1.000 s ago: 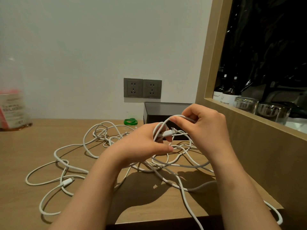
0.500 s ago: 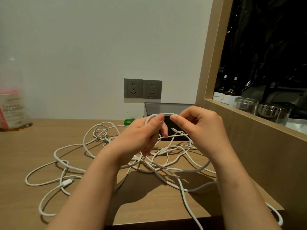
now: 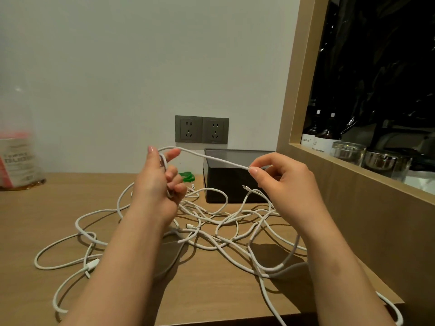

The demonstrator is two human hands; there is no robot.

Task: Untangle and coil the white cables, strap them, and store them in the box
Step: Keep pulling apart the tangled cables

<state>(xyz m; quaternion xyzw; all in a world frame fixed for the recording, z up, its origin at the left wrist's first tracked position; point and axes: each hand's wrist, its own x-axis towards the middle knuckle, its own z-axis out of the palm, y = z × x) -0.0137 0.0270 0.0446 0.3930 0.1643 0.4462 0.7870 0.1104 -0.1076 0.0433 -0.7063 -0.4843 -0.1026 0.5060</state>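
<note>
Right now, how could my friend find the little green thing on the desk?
Look below the two grey wall sockets to the wooden desk. Just left of the black box, behind the left hand, lies the green thing. It is the only green item among white cables.

A loose tangle of thin white cables (image 3: pixel 211 222) sprawls over the pale wooden desk (image 3: pixel 58 208), from eight o'clock to four o'clock of the view. Above it, near the centre, the left hand (image 3: pixel 157 184) grips one cable with its lower fingers curled and its forefinger raised. From there a single strand (image 3: pixel 211 157) stretches toward three o'clock to the right hand (image 3: pixel 282 182), which pinches it between thumb and forefinger. A small connector end (image 3: pixel 244 187) shows just below that pinch. At the tangle's twelve o'clock stands a rectangular black box (image 3: pixel 235 182), with a small green band (image 3: pixel 187 177) at its nine o'clock. Two grey wall sockets (image 3: pixel 201 129) sit above.
</note>
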